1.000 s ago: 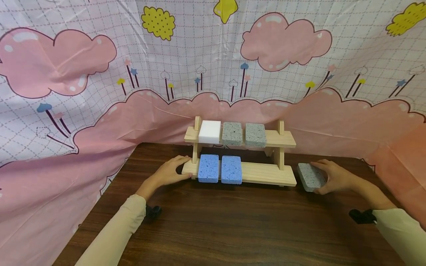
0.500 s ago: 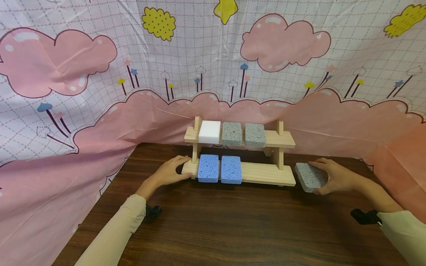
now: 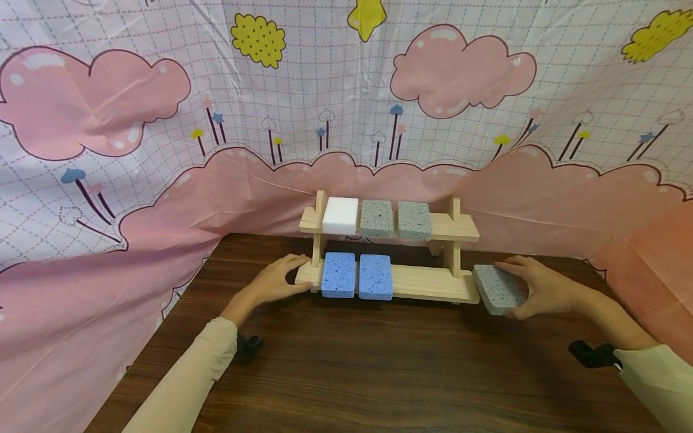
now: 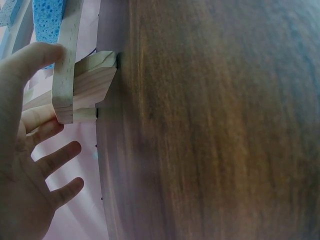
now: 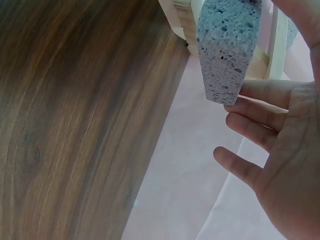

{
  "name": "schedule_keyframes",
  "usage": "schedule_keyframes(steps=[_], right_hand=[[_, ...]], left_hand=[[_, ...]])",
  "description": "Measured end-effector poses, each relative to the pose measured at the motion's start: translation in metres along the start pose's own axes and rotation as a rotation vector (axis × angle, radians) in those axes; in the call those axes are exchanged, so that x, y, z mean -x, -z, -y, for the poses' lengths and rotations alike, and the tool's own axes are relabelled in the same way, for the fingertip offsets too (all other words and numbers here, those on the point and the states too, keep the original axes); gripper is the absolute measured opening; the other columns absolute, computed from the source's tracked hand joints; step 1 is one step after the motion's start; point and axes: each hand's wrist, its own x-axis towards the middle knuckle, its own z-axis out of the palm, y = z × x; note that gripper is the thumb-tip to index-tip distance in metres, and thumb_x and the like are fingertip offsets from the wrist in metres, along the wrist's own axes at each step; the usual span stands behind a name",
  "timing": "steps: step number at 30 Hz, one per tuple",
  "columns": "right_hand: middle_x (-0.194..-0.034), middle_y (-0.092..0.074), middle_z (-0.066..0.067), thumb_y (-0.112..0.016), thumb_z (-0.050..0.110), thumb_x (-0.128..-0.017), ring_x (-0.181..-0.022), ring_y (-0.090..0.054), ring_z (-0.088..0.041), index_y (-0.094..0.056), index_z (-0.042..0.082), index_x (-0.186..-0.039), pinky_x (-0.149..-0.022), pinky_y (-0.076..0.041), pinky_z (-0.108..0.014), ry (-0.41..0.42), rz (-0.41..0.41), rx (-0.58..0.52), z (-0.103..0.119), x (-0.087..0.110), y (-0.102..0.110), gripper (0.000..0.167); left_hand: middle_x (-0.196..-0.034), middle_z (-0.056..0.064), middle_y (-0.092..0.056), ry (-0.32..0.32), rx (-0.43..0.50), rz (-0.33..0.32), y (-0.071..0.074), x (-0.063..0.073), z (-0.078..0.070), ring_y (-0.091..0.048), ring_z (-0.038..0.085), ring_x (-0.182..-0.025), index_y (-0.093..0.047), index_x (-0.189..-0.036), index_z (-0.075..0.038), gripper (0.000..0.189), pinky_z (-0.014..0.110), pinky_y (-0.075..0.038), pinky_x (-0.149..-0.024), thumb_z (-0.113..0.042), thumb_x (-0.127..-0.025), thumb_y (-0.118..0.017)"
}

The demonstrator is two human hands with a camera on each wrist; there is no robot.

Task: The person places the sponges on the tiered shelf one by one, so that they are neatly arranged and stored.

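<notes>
My right hand grips a grey sponge by its edges, thumb at the front and fingers behind, beside the right end of the lower board. In the right wrist view the sponge is seen end-on, with the outer fingers spread apart from it. My left hand holds the left end of the two-tier wooden rack, its thumb on the board's front edge and fingers at the far side. On the lower tier lie two blue sponges, one on the left and one beside it.
The upper tier bears a white sponge and two grey sponges, one in the middle and one further right. Everything stands on a dark wooden table. A patterned cloth hangs right behind the rack.
My right hand has brought the grey sponge left, closer to the end of the rack's lower board. The left hand and the sponges on the rack have stayed put.
</notes>
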Motion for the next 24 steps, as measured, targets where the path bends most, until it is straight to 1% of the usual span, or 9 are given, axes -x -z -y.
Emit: schedule_keyframes(steps=[10, 18, 24], right_hand=[[-0.136, -0.052, -0.021, -0.096, 0.049, -0.062, -0.114, -0.053, -0.030, -0.051, -0.004, -0.145, -0.079, -0.052, -0.040, 0.025, -0.045, 0.044, 0.011, -0.002, 0.001, 0.108], [-0.135, -0.053, -0.018, -0.096, 0.050, -0.062, -0.114, -0.051, -0.027, -0.052, -0.003, -0.145, -0.079, -0.053, -0.040, 0.048, -0.093, 0.073, 0.021, -0.007, -0.002, 0.107], [-0.134, -0.054, -0.018, -0.096, 0.048, -0.061, -0.114, -0.052, -0.027, -0.053, -0.003, -0.144, -0.078, -0.053, -0.043, 0.089, -0.127, 0.088, 0.029, -0.012, -0.003, 0.106]], left_hand=[[-0.154, 0.012, -0.049, -0.010, 0.006, -0.007, 0.000, 0.000, -0.001, -0.047, 0.040, -0.142, -0.047, -0.154, -0.015, 0.077, 0.064, -0.043, -0.109, -0.052, -0.091, -0.071], [-0.153, 0.012, -0.049, -0.008, 0.001, -0.006, 0.000, -0.001, 0.001, -0.047, 0.039, -0.142, -0.047, -0.154, -0.015, 0.077, 0.063, -0.043, -0.110, -0.053, -0.091, -0.071], [-0.154, 0.012, -0.049, 0.001, 0.007, -0.001, 0.001, 0.000, 0.000, -0.047, 0.039, -0.142, -0.046, -0.155, -0.015, 0.078, 0.064, -0.042, -0.109, -0.053, -0.091, -0.070]])
